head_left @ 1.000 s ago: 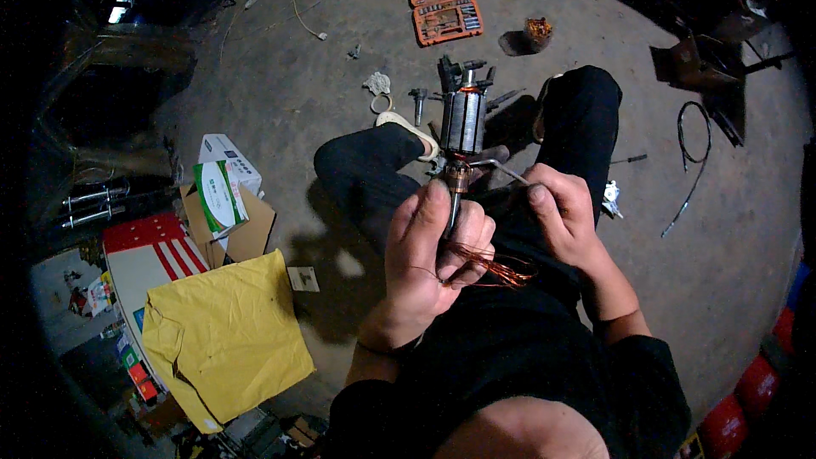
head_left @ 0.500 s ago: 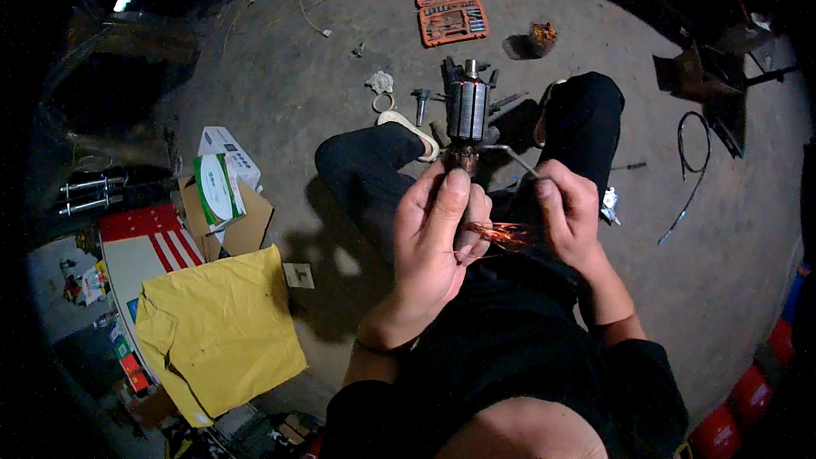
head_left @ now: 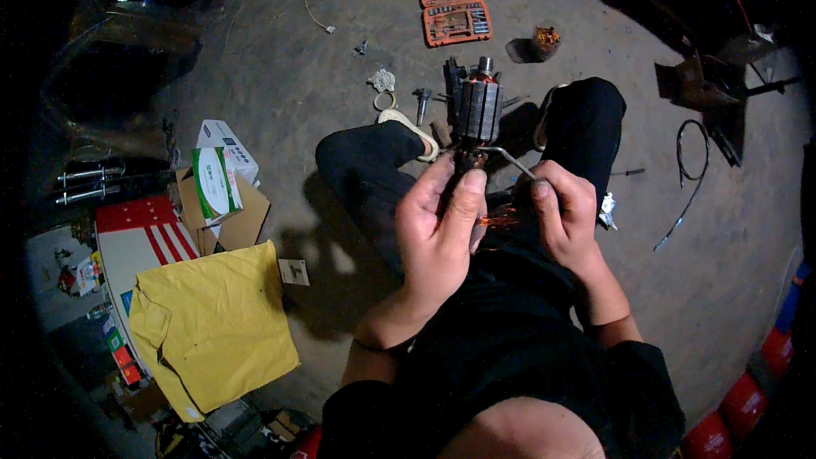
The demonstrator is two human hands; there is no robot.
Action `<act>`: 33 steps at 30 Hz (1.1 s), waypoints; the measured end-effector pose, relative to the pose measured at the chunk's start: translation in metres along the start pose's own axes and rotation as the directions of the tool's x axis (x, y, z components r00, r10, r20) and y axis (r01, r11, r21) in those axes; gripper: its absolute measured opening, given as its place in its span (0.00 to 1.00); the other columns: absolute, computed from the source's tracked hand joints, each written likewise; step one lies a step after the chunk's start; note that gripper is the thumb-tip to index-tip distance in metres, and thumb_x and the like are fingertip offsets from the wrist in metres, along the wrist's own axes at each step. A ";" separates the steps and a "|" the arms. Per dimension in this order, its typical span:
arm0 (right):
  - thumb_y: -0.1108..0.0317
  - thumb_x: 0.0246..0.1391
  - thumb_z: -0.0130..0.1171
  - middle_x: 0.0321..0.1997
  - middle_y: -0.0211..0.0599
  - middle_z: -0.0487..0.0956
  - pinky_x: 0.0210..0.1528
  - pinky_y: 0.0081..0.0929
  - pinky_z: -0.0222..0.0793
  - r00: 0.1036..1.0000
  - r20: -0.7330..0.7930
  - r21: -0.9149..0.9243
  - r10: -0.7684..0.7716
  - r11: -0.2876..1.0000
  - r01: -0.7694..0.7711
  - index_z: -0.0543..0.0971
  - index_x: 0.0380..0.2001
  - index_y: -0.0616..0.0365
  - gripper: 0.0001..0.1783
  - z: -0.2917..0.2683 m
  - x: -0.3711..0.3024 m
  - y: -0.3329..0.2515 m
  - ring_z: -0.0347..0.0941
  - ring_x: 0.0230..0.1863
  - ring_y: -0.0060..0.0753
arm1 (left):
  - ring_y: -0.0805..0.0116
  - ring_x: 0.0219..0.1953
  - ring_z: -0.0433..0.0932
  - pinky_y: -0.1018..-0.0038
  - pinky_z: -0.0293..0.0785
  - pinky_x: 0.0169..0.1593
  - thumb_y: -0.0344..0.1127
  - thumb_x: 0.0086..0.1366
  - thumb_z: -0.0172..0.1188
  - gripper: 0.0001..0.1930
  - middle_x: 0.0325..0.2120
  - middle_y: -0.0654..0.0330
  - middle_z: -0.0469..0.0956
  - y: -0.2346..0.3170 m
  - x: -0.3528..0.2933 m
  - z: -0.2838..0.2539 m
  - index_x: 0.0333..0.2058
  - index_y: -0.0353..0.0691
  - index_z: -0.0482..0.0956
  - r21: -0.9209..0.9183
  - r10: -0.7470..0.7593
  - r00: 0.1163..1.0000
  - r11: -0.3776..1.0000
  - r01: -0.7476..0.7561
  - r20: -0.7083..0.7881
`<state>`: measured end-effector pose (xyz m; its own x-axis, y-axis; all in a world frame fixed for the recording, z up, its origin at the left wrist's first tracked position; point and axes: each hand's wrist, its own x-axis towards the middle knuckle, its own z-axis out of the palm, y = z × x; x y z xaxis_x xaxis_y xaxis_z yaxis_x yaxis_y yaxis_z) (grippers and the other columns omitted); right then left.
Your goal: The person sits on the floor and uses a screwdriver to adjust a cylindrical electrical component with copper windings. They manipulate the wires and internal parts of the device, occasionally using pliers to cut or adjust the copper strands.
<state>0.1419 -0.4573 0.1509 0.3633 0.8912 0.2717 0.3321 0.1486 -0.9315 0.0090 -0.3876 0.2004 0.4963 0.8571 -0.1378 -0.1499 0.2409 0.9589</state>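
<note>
In front of me a motor armature (head_left: 479,110) stands upright, its dark ribbed core showing bits of copper winding at the top and a short metal shaft stub. My left hand (head_left: 442,217) is closed around its lower end, thumb pressed along the near side. Beneath that thumb a tuft of loose copper wire (head_left: 500,221) sticks out to the right. A bent metal rod (head_left: 512,160) is gripped in my right hand (head_left: 564,208). The rod's crooked tip reaches the armature just below the core; whether it hooks a wire there is too small to tell.
Beyond my feet lie an open orange socket set (head_left: 455,8) and a tub of copper scraps (head_left: 545,41). A bolt-like metal part (head_left: 422,102) and a tape ring (head_left: 385,101) are near my left shoe. Left are cardboard boxes (head_left: 246,212) and a yellow cloth (head_left: 217,323); right, a black cable (head_left: 693,153).
The armature's top has tipped slightly to the right and away from upright. The copper tuft shows less now, lower against my left hand. My right hand stays nearly in place with the rod.
</note>
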 end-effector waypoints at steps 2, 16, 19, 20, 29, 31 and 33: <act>0.75 0.52 0.48 0.17 0.41 0.65 0.20 0.26 0.58 1.000 0.002 -0.021 -0.008 1.000 0.008 0.70 0.24 0.63 0.05 0.000 0.000 0.000 0.64 0.16 0.38 | 0.85 0.14 0.57 0.86 0.51 0.16 0.34 0.65 0.49 0.11 0.14 0.70 0.64 0.001 0.000 0.000 0.40 0.32 0.71 0.020 0.006 1.000 1.000 -0.006 -0.008; 0.77 0.49 0.49 0.19 0.42 0.67 0.22 0.27 0.61 0.999 -0.018 -0.051 -0.040 0.998 0.039 0.71 0.24 0.64 0.03 -0.003 -0.002 -0.002 0.66 0.18 0.40 | 0.65 0.25 0.80 0.75 0.72 0.28 0.29 0.55 0.62 0.16 0.25 0.50 0.78 -0.004 0.009 -0.007 0.41 0.27 0.73 0.674 0.564 0.823 0.580 -0.456 0.072; 0.76 0.50 0.48 0.19 0.41 0.68 0.22 0.27 0.61 0.999 -0.022 -0.047 -0.026 0.999 0.025 0.71 0.24 0.63 0.04 -0.003 -0.004 -0.002 0.66 0.18 0.40 | 0.63 0.25 0.80 0.75 0.72 0.28 0.29 0.55 0.62 0.16 0.25 0.50 0.78 -0.002 0.007 -0.006 0.41 0.27 0.73 0.673 0.540 0.839 0.597 -0.437 0.065; 0.76 0.50 0.48 0.19 0.41 0.68 0.22 0.27 0.61 0.999 -0.021 -0.038 -0.030 0.999 0.029 0.71 0.24 0.63 0.04 -0.003 -0.005 -0.002 0.66 0.18 0.39 | 0.65 0.25 0.79 0.75 0.72 0.28 0.29 0.55 0.62 0.16 0.25 0.50 0.78 0.000 0.007 -0.005 0.41 0.27 0.73 0.676 0.540 0.839 0.594 -0.437 0.068; 0.71 0.55 0.45 0.20 0.38 0.68 0.24 0.25 0.61 0.999 -0.038 0.062 0.014 0.998 -0.012 0.71 0.25 0.63 0.08 -0.006 -0.006 0.001 0.67 0.19 0.31 | 0.87 0.14 0.55 0.87 0.48 0.14 0.33 0.63 0.52 0.12 0.16 0.69 0.66 0.008 0.004 -0.005 0.41 0.31 0.72 0.113 -0.063 0.996 0.992 0.056 0.060; 0.68 0.57 0.44 0.21 0.35 0.70 0.27 0.23 0.62 0.991 -0.072 0.185 0.110 0.978 -0.096 0.71 0.27 0.64 0.10 -0.007 -0.005 0.000 0.67 0.22 0.24 | 0.85 0.13 0.53 0.86 0.48 0.13 0.33 0.64 0.51 0.12 0.14 0.70 0.62 0.009 0.004 -0.008 0.42 0.31 0.71 -0.142 -0.146 0.977 0.976 0.168 0.154; 0.60 0.60 0.41 0.20 0.28 0.67 0.21 0.17 0.54 0.976 -0.136 0.330 0.169 0.937 -0.116 0.72 0.31 0.64 0.17 -0.003 0.006 -0.008 0.60 0.19 0.18 | 0.84 0.11 0.49 0.86 0.47 0.12 0.35 0.65 0.48 0.13 0.11 0.71 0.56 0.014 0.005 -0.005 0.43 0.31 0.70 -0.257 -0.185 0.961 0.938 0.235 0.204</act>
<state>0.1445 -0.4545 0.1605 0.5289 0.8370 0.1405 -0.0187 0.1770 -0.9840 0.0048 -0.3777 0.2116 0.6795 0.6864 -0.2590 -0.2435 0.5440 0.8030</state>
